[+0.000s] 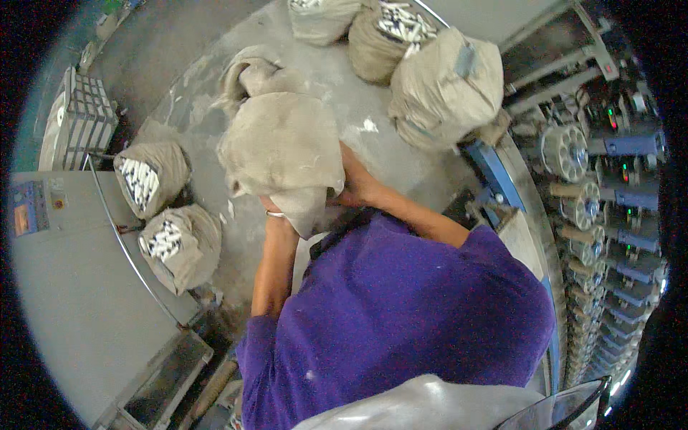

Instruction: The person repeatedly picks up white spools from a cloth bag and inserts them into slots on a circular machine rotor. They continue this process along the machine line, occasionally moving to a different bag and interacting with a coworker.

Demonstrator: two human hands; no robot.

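A large beige cloth sack (287,140) is in front of me, its upper part folded and crumpled and its far end trailing toward the floor. My left hand (268,203) grips the near left side of the sack, with most of its fingers hidden by the cloth. A thin band circles that wrist. On the sack's right edge is my right hand (350,177), closed on the fabric with its fingertips out of sight. What the sack contains cannot be seen.
Sacks of white bobbins stand left (163,244), far left (140,179) and at the back (401,29). A bulky beige sack (448,89) sits at the back right. A spinning machine with spools (566,154) lines the right; a grey cabinet (72,287) with a metal rail is left.
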